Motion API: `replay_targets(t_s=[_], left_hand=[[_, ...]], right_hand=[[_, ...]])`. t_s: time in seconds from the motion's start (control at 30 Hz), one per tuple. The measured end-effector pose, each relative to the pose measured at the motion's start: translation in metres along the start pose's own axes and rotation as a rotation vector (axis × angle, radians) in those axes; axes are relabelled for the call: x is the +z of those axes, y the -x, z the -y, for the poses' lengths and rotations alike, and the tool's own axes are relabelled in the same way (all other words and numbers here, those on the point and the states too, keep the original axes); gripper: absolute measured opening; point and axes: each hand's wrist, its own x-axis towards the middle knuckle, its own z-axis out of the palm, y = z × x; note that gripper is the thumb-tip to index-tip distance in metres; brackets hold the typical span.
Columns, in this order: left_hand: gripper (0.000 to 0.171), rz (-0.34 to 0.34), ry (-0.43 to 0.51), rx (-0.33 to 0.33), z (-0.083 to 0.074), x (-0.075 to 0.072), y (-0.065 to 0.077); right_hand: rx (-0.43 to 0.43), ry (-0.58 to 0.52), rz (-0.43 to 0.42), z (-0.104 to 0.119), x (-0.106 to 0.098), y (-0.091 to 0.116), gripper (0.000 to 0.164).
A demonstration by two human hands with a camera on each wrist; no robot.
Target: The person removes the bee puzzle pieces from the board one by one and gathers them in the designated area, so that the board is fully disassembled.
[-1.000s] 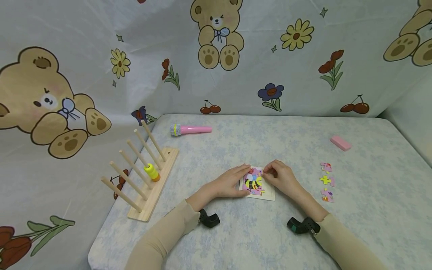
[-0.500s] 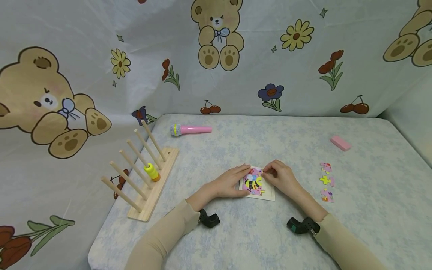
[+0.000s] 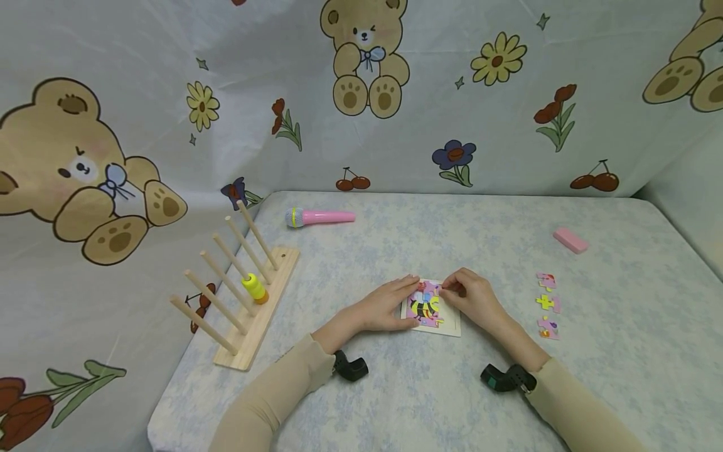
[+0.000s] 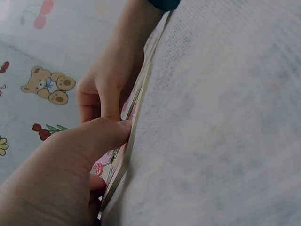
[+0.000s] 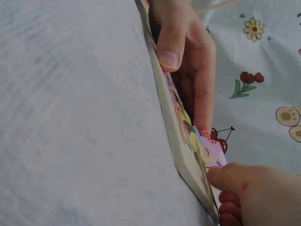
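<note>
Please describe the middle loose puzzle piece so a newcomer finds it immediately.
On the pale blue-patterned table, right of the person's right hand, three jigsaw pieces form a column. Choose the middle piece: mostly yellow and cross-shaped, unlike its mainly pink neighbours.

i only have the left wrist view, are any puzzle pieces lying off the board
Observer: Yes, in the head view three loose puzzle pieces lie in a column to the right of the board.
Operator: which part of the board can you see bare
Observer: Its lower right part, just below the right hand in the head view.
Operator: and what's over to the left of the left hand
Observer: A wooden peg rack, with yellow and orange rings on one peg.
</note>
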Motion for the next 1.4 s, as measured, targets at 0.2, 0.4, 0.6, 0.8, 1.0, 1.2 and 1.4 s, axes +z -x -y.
replay_targets(t_s=[0.2, 0.4, 0.6, 0.8, 1.0, 1.2, 1.4], left_hand=[[0.084, 0.003, 0.001, -0.005, -0.0008, -0.0014, -0.0002], [0.085, -0.003, 0.020, -0.015, -0.0023, -0.0006, 0.0004], [0.085, -0.007, 0.020, -0.006, -0.0030, 0.0002, 0.0004], [0.085, -0.010, 0.019, -0.003, -0.0023, -0.0014, 0.0000], [0.085, -0.024, 0.026, 0.008, -0.0008, -0.0015, 0.0002], [0.080, -0.053, 0.058, 0.046, 0.0000, -0.0012, 0.0006], [0.051, -0.060, 0.081, 0.114, -0.0006, -0.0015, 0.0013]], right_hand=[[-0.011, 0.006, -0.003, -0.0008, 0.0006, -0.0004, 0.013], [-0.006, 0.007, 0.001, -0.0021, 0.0018, 0.0009, 0.013], [0.015, 0.008, 0.008, -0.0013, 0.0009, 0.0018, 0.013], [0.012, 0.009, 0.000, -0.0020, 0.0008, 0.0001, 0.012], [-0.004, 0.009, -0.001, -0.0025, 0.0011, -0.0003, 0.013], [-0.014, 0.010, -0.006, -0.0029, 0.0017, -0.0006, 0.013], [-0.028, 0.011, -0.005, -0.0033, 0.0013, 0.0001, 0.014]])
